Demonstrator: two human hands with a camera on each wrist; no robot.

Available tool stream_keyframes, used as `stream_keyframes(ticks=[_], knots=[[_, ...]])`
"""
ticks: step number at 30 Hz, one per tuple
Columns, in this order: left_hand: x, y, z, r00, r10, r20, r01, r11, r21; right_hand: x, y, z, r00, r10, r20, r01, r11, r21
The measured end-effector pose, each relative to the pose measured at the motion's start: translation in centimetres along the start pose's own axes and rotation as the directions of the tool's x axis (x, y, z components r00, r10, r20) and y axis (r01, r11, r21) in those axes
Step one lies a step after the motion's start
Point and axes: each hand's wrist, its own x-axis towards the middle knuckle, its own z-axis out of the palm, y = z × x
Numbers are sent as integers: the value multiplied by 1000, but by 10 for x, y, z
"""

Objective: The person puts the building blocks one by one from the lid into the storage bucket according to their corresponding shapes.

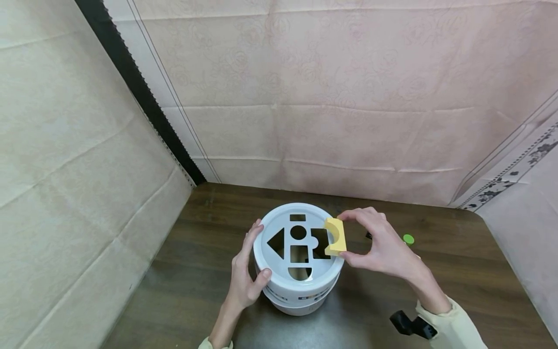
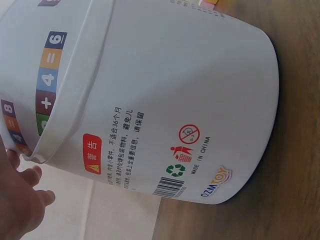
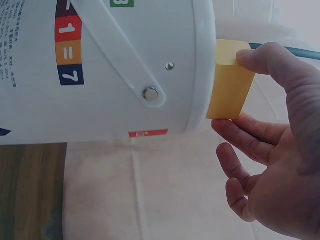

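A white shape-sorter bucket (image 1: pixel 301 293) stands upright on the table, its lid (image 1: pixel 322 218) cut with square, round, triangular and other holes. My left hand (image 1: pixel 246 276) rests against the bucket's left side, thumb and fingers spread along the rim. Between thumb and fingertips my right hand (image 1: pixel 377 242) pinches a yellow arch block (image 1: pixel 340 237) with a half-round notch facing left. This block is over the lid's right edge, beside the notched hole. In the right wrist view, the yellow block (image 3: pixel 232 85) appears at the lid edge; whether they touch I cannot tell.
A green round piece (image 1: pixel 408 239) and a small dark piece lie on the brown table (image 1: pixel 209 232), partly behind my right hand. Pale cloth (image 1: pixel 305 135) hangs behind the table and at both sides. A black device (image 1: pixel 411 325) sits at my right wrist.
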Motion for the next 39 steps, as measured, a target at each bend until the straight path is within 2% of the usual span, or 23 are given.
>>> stream_keyframes(ticks=[8,16,26,39], knots=[[-1,-1,0,1000,2,0,-2,1000,-1,6,-1,11,1000,-13,0,13,1000,6],[0,-2,0,1000,7,1,-7,1000,-7,7,1,18,999,28,28,-28,1000,4],[-1,-1,0,1000,-9,1,9,1000,0,8,1,20,995,68,73,-68,998,-9],[-1,-2,1,1000,-3,-2,3,1000,-1,7,1,21,995,71,75,-69,997,-21]])
